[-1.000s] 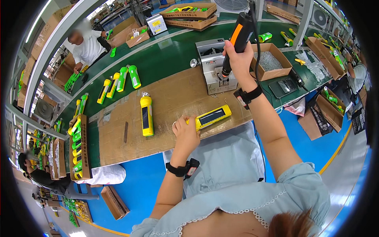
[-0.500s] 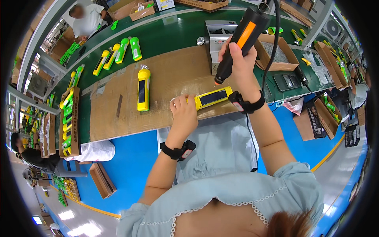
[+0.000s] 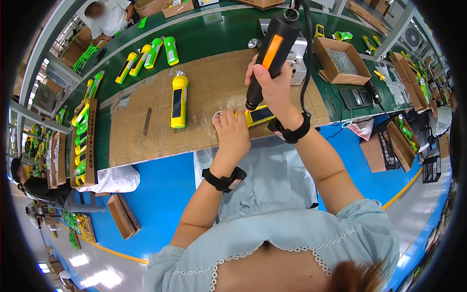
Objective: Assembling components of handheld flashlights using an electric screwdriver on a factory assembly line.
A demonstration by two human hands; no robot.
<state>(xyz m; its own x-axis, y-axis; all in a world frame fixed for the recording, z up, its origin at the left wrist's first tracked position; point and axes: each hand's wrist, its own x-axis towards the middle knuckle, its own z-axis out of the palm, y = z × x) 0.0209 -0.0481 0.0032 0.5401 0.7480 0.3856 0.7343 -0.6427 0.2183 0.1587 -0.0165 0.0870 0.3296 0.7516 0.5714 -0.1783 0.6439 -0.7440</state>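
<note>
My right hand (image 3: 276, 92) is wrapped round a black electric screwdriver (image 3: 280, 39) with an orange stripe, its tip pointing down. That tip is at the left end of a yellow flashlight (image 3: 261, 115) with a dark panel, lying on the cardboard; whether it touches cannot be told. Close beside the tip, my left hand (image 3: 232, 132) grips the flashlight's left end, and its fingers hide that part. Another yellow flashlight (image 3: 179, 104), clear-headed and dark-panelled, lies on the cardboard farther left.
A cardboard sheet (image 3: 141, 114) covers part of the green bench. Several yellow and green flashlights (image 3: 153, 53) lie behind it. A long box (image 3: 91, 160) of flashlights stands left. On the right are a carton of small metal screws (image 3: 343, 63) and a black device (image 3: 355, 97). The screwdriver's cable hangs near my right wrist.
The screwdriver has moved left and down with my right hand, from above the flashlight's middle to its left end. My left hand stays on the flashlight. The whole view has shifted slightly.
</note>
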